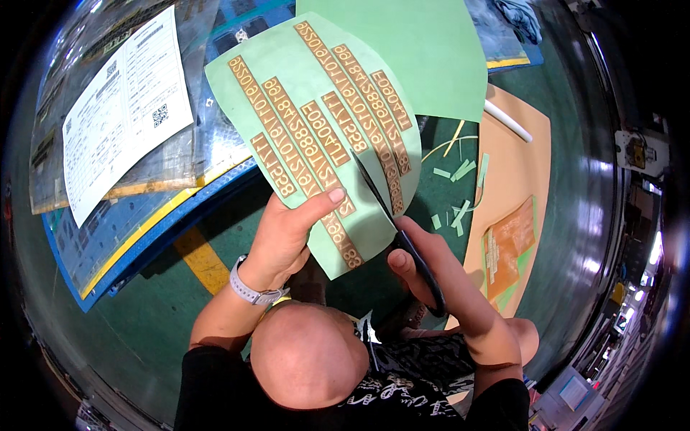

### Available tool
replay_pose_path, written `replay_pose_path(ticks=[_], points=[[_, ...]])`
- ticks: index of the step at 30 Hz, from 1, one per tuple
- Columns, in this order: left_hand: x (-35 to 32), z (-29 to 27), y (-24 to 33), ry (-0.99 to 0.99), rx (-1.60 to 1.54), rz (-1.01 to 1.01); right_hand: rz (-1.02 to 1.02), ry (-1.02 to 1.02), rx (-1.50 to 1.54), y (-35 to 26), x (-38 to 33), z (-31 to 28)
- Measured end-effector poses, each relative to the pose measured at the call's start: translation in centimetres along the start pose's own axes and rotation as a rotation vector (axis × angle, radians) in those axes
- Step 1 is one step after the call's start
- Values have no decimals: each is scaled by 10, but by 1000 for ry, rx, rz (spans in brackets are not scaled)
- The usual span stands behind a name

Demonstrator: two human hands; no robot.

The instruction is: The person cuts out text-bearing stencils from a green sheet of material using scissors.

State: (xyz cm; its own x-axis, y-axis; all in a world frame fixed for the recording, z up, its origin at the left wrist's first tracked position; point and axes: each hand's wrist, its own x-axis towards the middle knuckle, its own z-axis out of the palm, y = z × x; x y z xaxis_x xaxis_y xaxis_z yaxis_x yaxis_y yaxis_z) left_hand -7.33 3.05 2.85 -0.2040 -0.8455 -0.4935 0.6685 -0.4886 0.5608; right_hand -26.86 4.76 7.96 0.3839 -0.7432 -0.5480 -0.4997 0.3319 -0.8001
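The left hand (284, 237) pinched the green sheet (298, 79) above the floor (172, 337) while the right hand (445, 273) gripped black scissors (375, 189), and a clean cut likely called for taut material and blades steered clear of the brown strips (325, 133).

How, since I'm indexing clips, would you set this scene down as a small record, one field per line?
Left hand: holds the green sheet by its near left edge, thumb on top
Right hand: holds the black scissors, one blade visible over the sheet
Markings: brown strips with mirrored characters
Left wrist: pale watch
Far left: printed paper
Beyond: larger sheet, also green
Right: green scraps; tan panel bearing a white rod
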Motion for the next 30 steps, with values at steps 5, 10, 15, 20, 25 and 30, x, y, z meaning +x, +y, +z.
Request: replay_pose_path(ticks=[5, 10, 15, 20, 25, 30], points=[[1, -1, 1, -13, -2, 11, -38, 37, -24, 0, 3, 2], [1, 0, 0, -4, -5, -6, -33, 60, -54, 3, 2, 2], [1, 0, 2, -20, -36, -26, -43, 24, -4, 7, 2, 0], [7, -5, 11, -61, -285, -2, -5, -36, 44, 4, 0, -5], [9, 2, 8, 21, -91, 92, 2, -107, 117, 1, 1, -9], [8, 2, 9, 25, -45, 75, -43, -127, 213, -6, 6, -12]])
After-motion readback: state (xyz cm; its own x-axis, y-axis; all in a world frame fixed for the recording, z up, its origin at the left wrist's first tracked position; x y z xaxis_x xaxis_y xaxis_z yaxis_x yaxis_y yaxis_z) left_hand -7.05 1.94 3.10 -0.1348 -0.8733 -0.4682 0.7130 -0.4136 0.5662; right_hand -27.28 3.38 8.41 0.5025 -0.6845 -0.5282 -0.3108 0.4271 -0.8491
